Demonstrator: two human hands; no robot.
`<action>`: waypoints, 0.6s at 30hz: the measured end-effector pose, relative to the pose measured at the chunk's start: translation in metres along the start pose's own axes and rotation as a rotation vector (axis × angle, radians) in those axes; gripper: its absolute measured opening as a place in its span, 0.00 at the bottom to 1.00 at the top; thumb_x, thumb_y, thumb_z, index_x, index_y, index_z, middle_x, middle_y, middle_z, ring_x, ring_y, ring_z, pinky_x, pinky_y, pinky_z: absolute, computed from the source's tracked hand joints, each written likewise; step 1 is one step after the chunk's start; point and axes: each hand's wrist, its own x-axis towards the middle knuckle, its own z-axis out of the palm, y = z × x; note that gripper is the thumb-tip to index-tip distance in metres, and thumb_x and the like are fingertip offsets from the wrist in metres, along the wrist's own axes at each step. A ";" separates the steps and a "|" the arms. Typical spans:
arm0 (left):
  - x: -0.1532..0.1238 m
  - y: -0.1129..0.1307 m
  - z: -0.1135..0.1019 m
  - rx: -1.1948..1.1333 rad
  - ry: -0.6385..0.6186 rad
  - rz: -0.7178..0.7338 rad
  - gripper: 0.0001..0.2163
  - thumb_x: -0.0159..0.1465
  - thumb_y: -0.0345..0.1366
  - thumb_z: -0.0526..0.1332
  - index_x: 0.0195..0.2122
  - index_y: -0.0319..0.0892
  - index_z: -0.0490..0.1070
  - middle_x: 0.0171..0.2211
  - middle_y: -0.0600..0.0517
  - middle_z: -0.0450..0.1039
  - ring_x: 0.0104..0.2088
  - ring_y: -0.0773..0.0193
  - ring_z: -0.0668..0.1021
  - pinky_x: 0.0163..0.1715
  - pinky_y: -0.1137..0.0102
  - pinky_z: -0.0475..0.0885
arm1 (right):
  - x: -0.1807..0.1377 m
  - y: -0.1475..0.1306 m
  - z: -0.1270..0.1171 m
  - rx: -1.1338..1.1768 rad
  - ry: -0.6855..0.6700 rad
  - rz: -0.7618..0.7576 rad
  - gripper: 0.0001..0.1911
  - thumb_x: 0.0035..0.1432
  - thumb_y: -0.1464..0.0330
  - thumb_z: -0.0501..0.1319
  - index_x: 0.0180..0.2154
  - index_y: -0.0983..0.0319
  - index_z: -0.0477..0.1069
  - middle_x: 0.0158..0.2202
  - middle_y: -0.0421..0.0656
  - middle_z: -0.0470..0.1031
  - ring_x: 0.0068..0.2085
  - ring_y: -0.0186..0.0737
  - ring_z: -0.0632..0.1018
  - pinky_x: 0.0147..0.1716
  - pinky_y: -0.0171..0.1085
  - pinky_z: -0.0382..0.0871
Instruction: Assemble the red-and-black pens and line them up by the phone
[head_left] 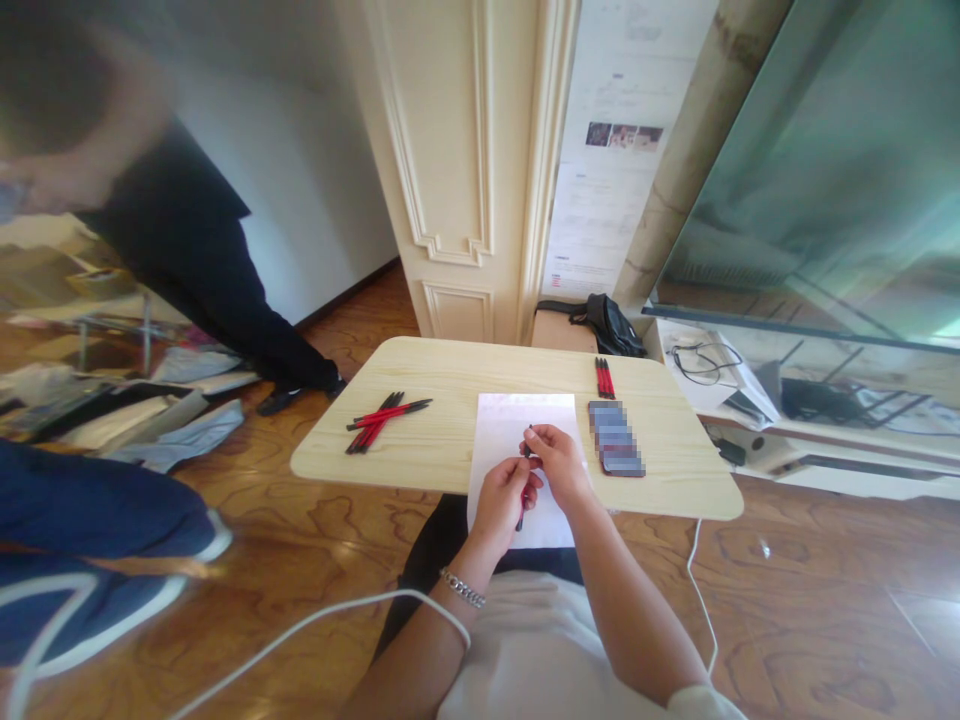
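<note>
- Gripping the red-and-black pen [520, 516], the left hand [501, 503] curls closed above the white paper [517, 412]
- Right hand [556, 464] pinches a black end [528, 452]
- Probably light, stiff, smooth; its middle seems the surest hold

The half-covered pen [522, 512] seems red and black; the paper [499, 425] is white, the table [442, 400] pale with wood grain.

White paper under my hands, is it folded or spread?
Spread: the white paper lies open beneath your left hand and right hand, overhanging the table.
</note>
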 end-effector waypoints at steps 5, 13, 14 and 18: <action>-0.001 -0.001 -0.001 -0.005 0.015 -0.008 0.18 0.59 0.49 0.60 0.34 0.36 0.72 0.24 0.51 0.69 0.18 0.73 0.67 0.16 0.76 0.57 | -0.001 -0.002 -0.002 0.020 -0.054 0.026 0.22 0.52 0.52 0.61 0.40 0.63 0.72 0.34 0.46 0.76 0.28 0.35 0.74 0.23 0.32 0.65; -0.002 0.001 -0.001 0.003 0.009 0.001 0.17 0.59 0.49 0.60 0.34 0.37 0.71 0.24 0.51 0.70 0.19 0.72 0.68 0.17 0.75 0.58 | 0.000 0.000 -0.002 0.035 -0.033 -0.009 0.19 0.49 0.55 0.64 0.36 0.63 0.73 0.30 0.44 0.76 0.28 0.35 0.73 0.25 0.33 0.65; -0.002 0.002 -0.001 0.005 0.010 0.001 0.17 0.59 0.49 0.60 0.34 0.37 0.72 0.24 0.51 0.70 0.19 0.72 0.68 0.17 0.75 0.58 | 0.000 0.000 -0.002 0.059 -0.055 0.017 0.20 0.50 0.54 0.64 0.37 0.63 0.73 0.32 0.46 0.76 0.30 0.36 0.74 0.26 0.33 0.66; -0.002 0.003 -0.001 0.012 0.015 -0.003 0.18 0.58 0.50 0.61 0.34 0.37 0.72 0.23 0.51 0.70 0.19 0.71 0.68 0.18 0.75 0.59 | -0.002 -0.002 0.000 0.035 -0.032 0.018 0.21 0.50 0.53 0.63 0.37 0.63 0.73 0.34 0.46 0.76 0.32 0.37 0.74 0.26 0.34 0.67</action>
